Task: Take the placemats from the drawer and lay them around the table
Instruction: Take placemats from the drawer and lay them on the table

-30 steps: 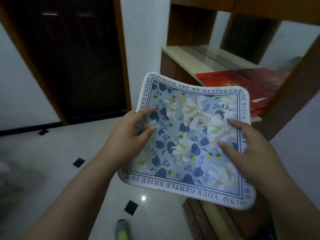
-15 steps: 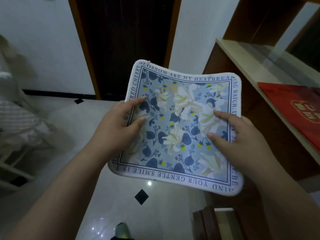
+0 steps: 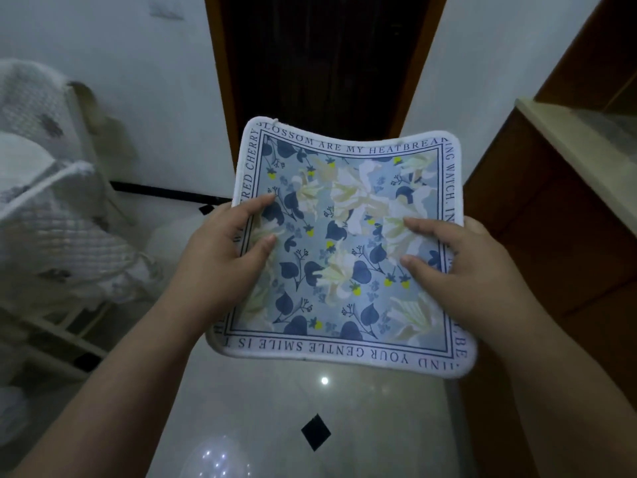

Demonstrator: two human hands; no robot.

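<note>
The fingers point(image 3: 267, 203) of the left hand point(image 3: 220, 257) lie on the printed face of the placemat point(image 3: 344, 243) along its left border, and those of the right hand point(image 3: 458, 267) press on its right side; both hands pinch the mat from the edges, though the thumbs underneath are hidden. The placemat hangs in the air between them, face up and slightly bowed, above the glossy tiled floor point(image 3: 310, 408) — nowhere near any surface yet. I judge the step in hand to be the carry: the mat seems to be out of the drawer and on its way to the table. The next move calls for finding the table and laying the mat flat at a seat. No table or drawer shows here; whether more mats are stacked beneath this one cannot be told. A wooden cabinet point(image 3: 551, 208) stands at right, a dark doorway point(image 3: 317, 63) ahead, and blurred pale fabric point(image 3: 51, 208) at left — too smeared to identify.
</note>
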